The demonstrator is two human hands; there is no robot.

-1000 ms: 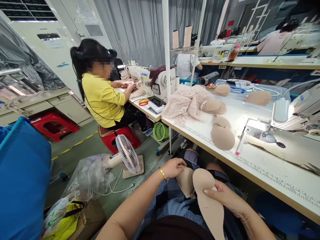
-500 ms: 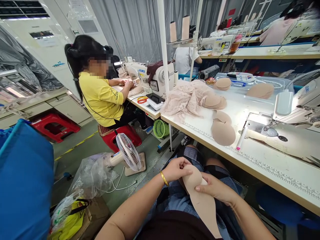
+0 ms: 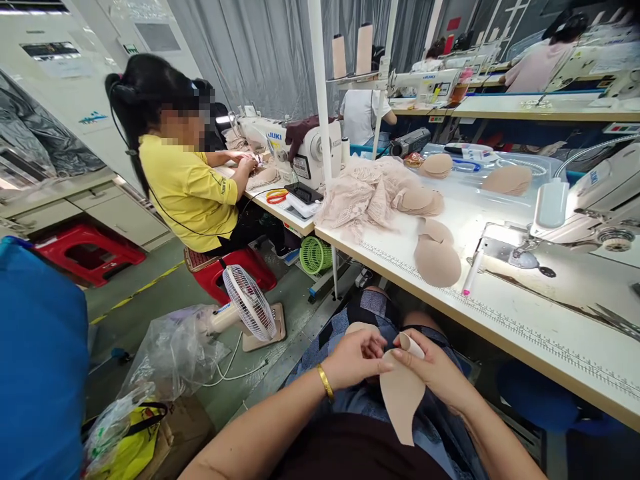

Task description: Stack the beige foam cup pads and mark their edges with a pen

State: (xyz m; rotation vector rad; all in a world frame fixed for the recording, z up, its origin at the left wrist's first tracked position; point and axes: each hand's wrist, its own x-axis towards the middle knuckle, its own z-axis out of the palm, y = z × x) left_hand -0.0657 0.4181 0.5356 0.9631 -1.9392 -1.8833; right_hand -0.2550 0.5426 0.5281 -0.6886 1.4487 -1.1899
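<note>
Over my lap, my right hand (image 3: 431, 365) grips a thin beige leaf-shaped piece (image 3: 404, 393) that looks like a foam bra-cup panel. Its upper end curls into a roll by the fingers, and its pointed end hangs down. My left hand (image 3: 361, 357), with a gold bangle at the wrist, has its fingers curled and its thumb on the panel's left edge. Another rounded beige part (image 3: 361, 328) shows behind my left hand; whether it joins the panel is hidden. Similar beige panels (image 3: 437, 261) lie on the sewing table (image 3: 373, 267) above my knees.
A sewing machine (image 3: 590, 207) stands at the right, with a pink-tipped pen (image 3: 472, 275) and scissors (image 3: 617, 320) near it. Lace fabric (image 3: 357, 197) is heaped on the table. To the left are a fan (image 3: 249, 303), plastic bags (image 3: 170, 347) and a co-worker in yellow (image 3: 187, 193).
The beige panel has turned in my hands; its upper end is now rolled at my right fingers. My left hand has shifted off the rounded top. The view has swung slightly right.
</note>
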